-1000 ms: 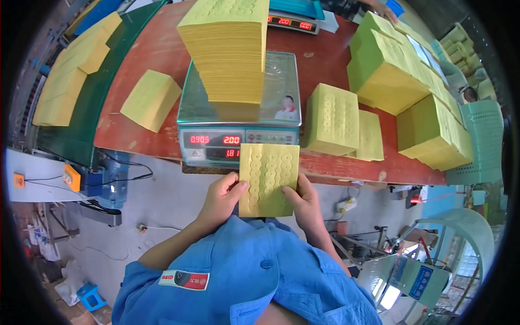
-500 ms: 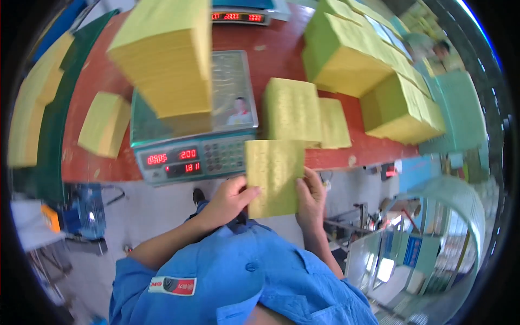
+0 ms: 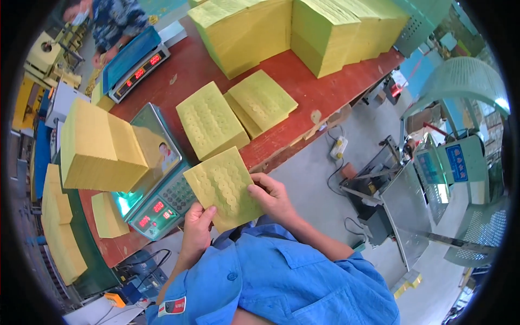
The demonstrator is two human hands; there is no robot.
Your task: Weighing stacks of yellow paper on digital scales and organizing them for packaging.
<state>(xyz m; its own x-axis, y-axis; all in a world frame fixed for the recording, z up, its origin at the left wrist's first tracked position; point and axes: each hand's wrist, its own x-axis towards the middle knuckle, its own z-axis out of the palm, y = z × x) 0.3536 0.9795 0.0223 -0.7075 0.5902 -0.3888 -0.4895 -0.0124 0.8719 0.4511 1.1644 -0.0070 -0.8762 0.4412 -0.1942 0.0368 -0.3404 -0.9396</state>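
In front of my body is a yellow joss paper stack (image 3: 225, 187), embossed with rows of coin-like rings; how thick it is I cannot tell. My left hand (image 3: 198, 227) pinches its lower left edge with the thumb on top. My right hand (image 3: 273, 199) grips its right edge the same way. Just beyond it on the table lie a thicker ringed paper block (image 3: 211, 119) and a lower, slightly fanned paper pile (image 3: 261, 102). To the left, a digital scale (image 3: 162, 208) with lit red figures carries a tall yellow paper stack (image 3: 100, 149).
Large yellow paper stacks (image 3: 246, 35) line the far side of the red table (image 3: 173, 67). A second scale (image 3: 135, 67) stands at the far left, beside a person in a blue patterned sleeve (image 3: 122, 24). A small paper pile (image 3: 108, 215) lies left of the near scale. Metal equipment (image 3: 401, 216) stands at right.
My view has turned to the right, so the table now slants and the scale sits further left. Both hands still hold the joss paper stack, now tilted.
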